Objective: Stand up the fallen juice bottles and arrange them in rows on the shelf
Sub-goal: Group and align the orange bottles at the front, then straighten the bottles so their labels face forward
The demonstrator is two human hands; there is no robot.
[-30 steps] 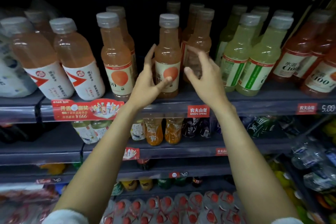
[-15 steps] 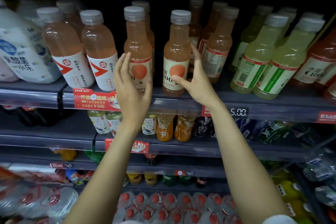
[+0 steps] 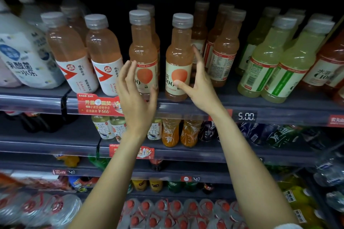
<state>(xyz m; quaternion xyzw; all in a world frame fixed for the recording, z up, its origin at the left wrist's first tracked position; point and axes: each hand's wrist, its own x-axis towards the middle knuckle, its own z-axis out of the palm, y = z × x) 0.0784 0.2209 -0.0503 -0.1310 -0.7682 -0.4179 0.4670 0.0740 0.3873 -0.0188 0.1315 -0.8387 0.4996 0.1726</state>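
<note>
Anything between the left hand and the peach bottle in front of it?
Nothing visible. The left hand is open right in front of the left peach bottle; the right hand is already at the right peach bottle beside it.

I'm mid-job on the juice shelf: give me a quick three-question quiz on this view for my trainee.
1. True or false: the left hand is wrapped tightly round the left peach bottle.
2. Which part of the right hand lies on the label of the right peach bottle? A) thumb B) little finger C) palm
3. Fill in: the price tag on the shelf edge reads ____.

Key
1. False: its fingers are spread in front of the bottle, not closed on it.
2. A; whether the fingers behind touch the bottle cannot be told.
3. 5.00
</note>
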